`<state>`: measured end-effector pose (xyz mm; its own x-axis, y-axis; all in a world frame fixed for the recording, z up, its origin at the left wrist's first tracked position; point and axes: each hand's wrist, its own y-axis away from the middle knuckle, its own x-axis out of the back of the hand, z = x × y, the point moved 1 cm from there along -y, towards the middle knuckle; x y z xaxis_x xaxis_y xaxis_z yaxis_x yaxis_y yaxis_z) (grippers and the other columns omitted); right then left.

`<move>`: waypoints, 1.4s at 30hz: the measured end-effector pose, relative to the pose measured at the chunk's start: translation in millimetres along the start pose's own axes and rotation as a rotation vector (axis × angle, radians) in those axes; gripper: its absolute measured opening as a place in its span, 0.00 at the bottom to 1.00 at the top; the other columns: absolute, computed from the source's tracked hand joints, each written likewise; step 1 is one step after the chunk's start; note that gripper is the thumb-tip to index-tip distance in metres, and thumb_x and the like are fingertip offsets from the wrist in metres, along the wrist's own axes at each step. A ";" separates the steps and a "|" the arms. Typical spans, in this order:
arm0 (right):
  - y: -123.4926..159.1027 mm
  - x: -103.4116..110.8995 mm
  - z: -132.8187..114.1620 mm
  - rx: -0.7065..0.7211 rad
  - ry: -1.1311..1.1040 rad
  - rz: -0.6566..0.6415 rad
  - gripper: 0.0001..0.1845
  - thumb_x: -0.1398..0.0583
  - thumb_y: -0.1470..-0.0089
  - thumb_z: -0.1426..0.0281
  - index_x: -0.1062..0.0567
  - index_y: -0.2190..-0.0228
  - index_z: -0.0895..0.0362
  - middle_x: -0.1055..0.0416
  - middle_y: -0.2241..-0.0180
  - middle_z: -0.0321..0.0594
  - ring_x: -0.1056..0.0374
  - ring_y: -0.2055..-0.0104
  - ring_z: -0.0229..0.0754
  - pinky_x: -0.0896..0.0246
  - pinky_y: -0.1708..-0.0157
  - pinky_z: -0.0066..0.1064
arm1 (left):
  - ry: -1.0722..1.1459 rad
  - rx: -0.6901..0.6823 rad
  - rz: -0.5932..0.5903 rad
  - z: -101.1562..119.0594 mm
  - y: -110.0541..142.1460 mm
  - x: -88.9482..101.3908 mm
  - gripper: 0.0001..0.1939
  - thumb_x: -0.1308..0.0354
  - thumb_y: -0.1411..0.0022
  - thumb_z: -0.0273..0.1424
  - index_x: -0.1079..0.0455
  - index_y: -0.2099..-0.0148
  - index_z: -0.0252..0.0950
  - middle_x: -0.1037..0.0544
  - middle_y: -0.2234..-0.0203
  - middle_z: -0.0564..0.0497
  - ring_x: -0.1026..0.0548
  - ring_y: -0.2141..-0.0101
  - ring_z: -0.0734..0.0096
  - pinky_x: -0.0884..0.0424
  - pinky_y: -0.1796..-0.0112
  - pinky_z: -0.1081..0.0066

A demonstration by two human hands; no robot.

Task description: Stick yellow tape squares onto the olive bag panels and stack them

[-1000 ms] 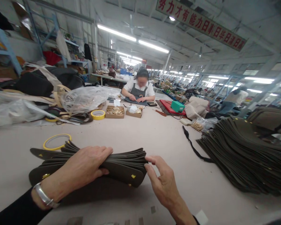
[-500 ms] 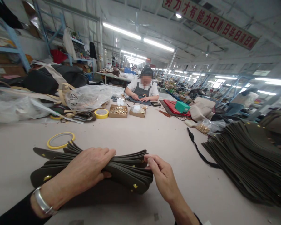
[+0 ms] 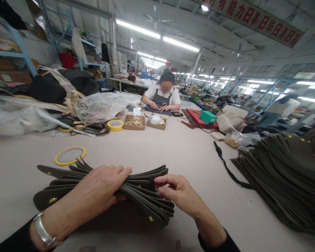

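My left hand (image 3: 105, 185) is wrapped around the middle of a stack of dark, flat, round-ended pieces (image 3: 149, 203), thumb below and fingers over the top. The pieces look like leather or a similar sheet, and their ends fan apart. Small yellow marks (image 3: 53, 200) show on several of them. At the stack's right end, my right hand (image 3: 178, 192) has thumb and index finger close together between the spread layers. A tiny yellow spot shows at those fingertips; what they pinch is too small to make out.
A yellow tape roll (image 3: 70, 155) lies behind the stack. Farther back are another tape roll (image 3: 115, 125), boxes of metal parts (image 3: 134, 122) and plastic bags (image 3: 102, 105). A tall dark stack (image 3: 283, 185) and a black strap (image 3: 231, 171) are at right. A person (image 3: 162, 94) works opposite.
My right hand has moved slightly left, its fingertips now deeper between the layers. The stack's right end is fanned wider, with lower pieces bent down. My left hand keeps its grip.
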<state>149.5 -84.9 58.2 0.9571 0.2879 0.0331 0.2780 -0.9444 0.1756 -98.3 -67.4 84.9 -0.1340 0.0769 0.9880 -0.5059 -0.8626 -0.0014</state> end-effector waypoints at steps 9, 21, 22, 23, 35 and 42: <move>-2.6 10.2 -5.5 0.093 0.015 -0.226 0.17 0.34 0.55 0.69 0.20 0.59 0.56 0.22 0.60 0.39 0.27 0.61 0.42 0.33 0.62 0.31 | -0.024 -0.017 0.002 -3.5 0.2 -4.8 0.19 0.38 0.46 0.30 0.34 0.51 0.43 0.24 0.60 0.49 0.26 0.60 0.55 0.33 0.60 0.58; 6.2 29.6 10.0 0.095 0.061 -0.223 0.18 0.36 0.48 0.58 0.20 0.64 0.60 0.22 0.65 0.44 0.27 0.64 0.43 0.33 0.64 0.34 | -0.011 -0.028 0.060 -9.9 2.6 -4.3 0.31 0.37 0.46 0.28 0.41 0.40 0.45 0.25 0.54 0.48 0.26 0.57 0.56 0.32 0.56 0.58; 5.0 28.9 12.9 0.085 0.032 -0.228 0.20 0.37 0.47 0.56 0.20 0.63 0.60 0.22 0.65 0.45 0.27 0.64 0.43 0.33 0.64 0.34 | -0.014 -0.036 0.067 -9.6 2.9 -4.2 0.34 0.37 0.45 0.28 0.44 0.38 0.46 0.25 0.54 0.48 0.26 0.57 0.56 0.32 0.56 0.58; 3.0 27.0 15.5 0.081 0.007 -0.211 0.22 0.39 0.45 0.54 0.21 0.61 0.60 0.22 0.64 0.46 0.26 0.64 0.42 0.32 0.63 0.34 | -0.019 -0.048 0.071 -9.2 3.1 -4.3 0.37 0.38 0.45 0.27 0.46 0.36 0.48 0.26 0.53 0.48 0.26 0.57 0.56 0.32 0.56 0.59; -19.1 -16.6 -9.0 0.290 0.323 -0.060 0.08 0.38 0.48 0.72 0.18 0.67 0.54 0.21 0.70 0.34 0.28 0.71 0.38 0.35 0.68 0.26 | -0.186 -0.366 0.196 -10.6 12.5 -12.0 0.23 0.50 0.37 0.20 0.38 0.44 0.48 0.33 0.45 0.44 0.29 0.51 0.56 0.30 0.53 0.58; -13.9 -14.1 -9.0 0.570 0.533 0.099 0.07 0.39 0.43 0.72 0.19 0.67 0.55 0.23 0.71 0.36 0.30 0.69 0.38 0.37 0.66 0.28 | -0.144 -0.328 0.155 -10.3 12.7 -6.4 0.11 0.48 0.37 0.22 0.33 0.56 0.43 0.30 0.47 0.47 0.29 0.51 0.57 0.32 0.52 0.58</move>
<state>131.4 -74.4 64.1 0.8514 0.0990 0.5150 0.3305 -0.8638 -0.3803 -112.7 -73.7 77.0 -0.1207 -0.1329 0.9838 -0.7378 -0.6511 -0.1785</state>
